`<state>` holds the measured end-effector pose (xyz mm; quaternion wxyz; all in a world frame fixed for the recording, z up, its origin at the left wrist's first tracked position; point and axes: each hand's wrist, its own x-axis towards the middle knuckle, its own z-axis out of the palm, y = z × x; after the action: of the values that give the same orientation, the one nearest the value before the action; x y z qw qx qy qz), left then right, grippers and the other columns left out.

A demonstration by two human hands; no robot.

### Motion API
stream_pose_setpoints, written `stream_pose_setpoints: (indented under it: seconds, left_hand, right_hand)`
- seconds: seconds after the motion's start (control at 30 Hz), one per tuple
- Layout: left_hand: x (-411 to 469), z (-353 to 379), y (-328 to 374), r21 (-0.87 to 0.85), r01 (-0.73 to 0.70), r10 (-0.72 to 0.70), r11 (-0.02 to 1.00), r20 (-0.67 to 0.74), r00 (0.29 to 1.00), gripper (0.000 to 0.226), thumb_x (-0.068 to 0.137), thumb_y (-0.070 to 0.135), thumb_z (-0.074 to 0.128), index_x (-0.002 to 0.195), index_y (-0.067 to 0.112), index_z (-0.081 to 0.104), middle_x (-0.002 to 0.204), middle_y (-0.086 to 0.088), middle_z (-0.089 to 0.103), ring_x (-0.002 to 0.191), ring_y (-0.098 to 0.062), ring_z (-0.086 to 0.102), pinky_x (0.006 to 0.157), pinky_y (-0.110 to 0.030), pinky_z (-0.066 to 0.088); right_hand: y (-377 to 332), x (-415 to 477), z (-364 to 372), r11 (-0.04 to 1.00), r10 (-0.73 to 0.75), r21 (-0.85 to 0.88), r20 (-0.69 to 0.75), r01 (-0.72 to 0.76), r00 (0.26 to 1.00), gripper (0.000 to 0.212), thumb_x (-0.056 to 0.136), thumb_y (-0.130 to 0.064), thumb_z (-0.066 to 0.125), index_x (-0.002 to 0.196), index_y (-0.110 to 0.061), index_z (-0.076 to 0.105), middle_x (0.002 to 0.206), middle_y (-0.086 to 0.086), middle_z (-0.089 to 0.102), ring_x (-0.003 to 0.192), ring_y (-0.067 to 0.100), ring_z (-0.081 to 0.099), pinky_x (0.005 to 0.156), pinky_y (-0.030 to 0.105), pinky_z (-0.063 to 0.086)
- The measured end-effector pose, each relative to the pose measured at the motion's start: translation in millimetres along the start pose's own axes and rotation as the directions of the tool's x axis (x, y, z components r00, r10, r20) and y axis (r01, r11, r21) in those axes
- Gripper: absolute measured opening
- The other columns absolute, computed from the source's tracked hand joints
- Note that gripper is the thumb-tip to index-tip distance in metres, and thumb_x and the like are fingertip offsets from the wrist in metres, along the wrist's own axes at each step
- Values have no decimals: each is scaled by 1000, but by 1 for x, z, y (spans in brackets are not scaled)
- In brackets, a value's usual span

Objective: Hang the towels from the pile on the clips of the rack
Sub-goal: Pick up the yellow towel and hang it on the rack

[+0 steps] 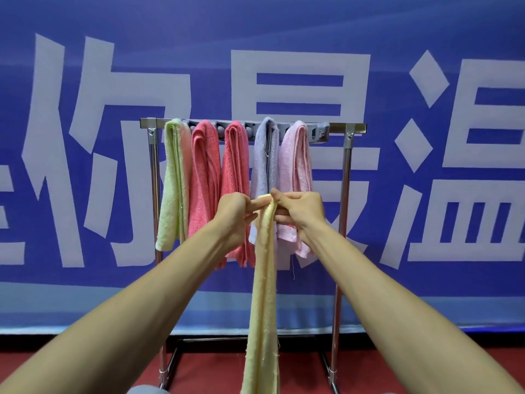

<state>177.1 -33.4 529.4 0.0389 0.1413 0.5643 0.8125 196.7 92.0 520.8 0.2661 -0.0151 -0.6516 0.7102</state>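
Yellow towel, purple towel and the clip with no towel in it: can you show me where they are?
yellow towel (262,280), head view, middle of its long hanging strip.
purple towel (262,166), head view, upper part of the cloth.
empty clip (320,132), head view, its grey body.

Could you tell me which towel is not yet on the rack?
The pale yellow towel, its top gripped by the left hand and right hand; the other five hang on the rack.

Rightmost clip (314,132) is bare beside the pink towel (295,172); hung towels (203,172) block the others.
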Motion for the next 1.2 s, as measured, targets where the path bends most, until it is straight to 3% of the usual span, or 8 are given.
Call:
stream_pose_setpoints:
  seconds: [0.1, 0.23, 0.37, 0.47, 0.57, 0.73, 1.1, 1.2]
  left_hand:
    - [1, -3, 2, 3, 27, -27, 1000, 39, 999, 30, 91, -3, 27, 111, -3, 49, 109, -19, 70, 88, -10, 65, 84, -26, 42]
    - [3, -8, 5, 10, -2, 1, 1000, 84, 996, 23, 91, -2, 30, 91, 9, 50, 111, -19, 69, 109, -19, 60, 83, -28, 41]
    - [11, -14, 0, 223, -274, 300, 936, -95, 949, 49, 81, -10, 46, 127, 5, 50, 118, -9, 62, 109, -18, 57, 86, -23, 45]
    - [15, -17, -1, 245, -238, 230, 940, 61, 971, 59, 84, 5, 61, 139, 9, 41, 129, -2, 49, 121, -17, 47, 99, -29, 35]
    - [10, -22, 5, 241, -186, 110, 953, 296, 949, 35, 89, 19, 62, 122, 7, 61, 117, -5, 67, 105, -17, 62, 95, -32, 42]
    - [11, -25, 9, 216, -447, 413, 868, 187, 891, 14, 78, 13, 75, 86, 6, 66, 85, -7, 69, 78, -13, 65, 71, -24, 53]
    - [10, -4, 33, 345, -574, 491, 742, 303, 817, 9, 84, 14, 70, 89, 10, 64, 77, 1, 65, 66, -2, 59, 61, -21, 49]
    - [12, -7, 32, 369, -634, 559, 680, 299, 774, 6, 81, 14, 73, 86, 11, 73, 79, -6, 68, 72, -9, 58, 69, -36, 52]
  right_hand:
    - [-8, -1, -1, 999, -31, -16, 50, 32, 998, 24, 75, -11, 79, 89, 7, 72, 80, 21, 73, 71, 29, 73, 68, 34, 62]
    - [-14, 2, -7, 992, -65, -99, 99, 75, 993, 22, 79, -6, 75, 96, 8, 71, 85, 22, 73, 73, 27, 73, 66, 30, 61]
    - [-21, 4, -9, 991, -82, -92, 115, 93, 990, 17, 85, -2, 67, 99, 8, 69, 80, 14, 71, 69, 21, 69, 70, 31, 60]
    - [-31, 2, -10, 987, -116, -91, 161, 132, 980, 11, 88, -2, 63, 95, 4, 69, 77, 10, 70, 65, 17, 68, 69, 31, 59]
    - [-39, -1, -15, 967, -190, -123, 238, 224, 952, 10, 89, -4, 62, 95, -1, 70, 80, 10, 71, 67, 15, 69, 68, 30, 60]
    - [-51, 2, -27, 909, -288, -240, 234, 342, 929, 17, 88, -8, 65, 102, 0, 70, 83, 12, 71, 70, 18, 68, 63, 29, 60]
    - [-71, 14, -28, 774, -478, -377, 180, 509, 860, 12, 87, -7, 67, 96, -2, 73, 77, 4, 69, 69, 18, 69, 60, 28, 59]
    - [-61, 14, -25, 757, -514, -396, 130, 520, 848, 10, 86, -9, 68, 94, -6, 74, 75, 6, 70, 62, 20, 67, 56, 28, 58]
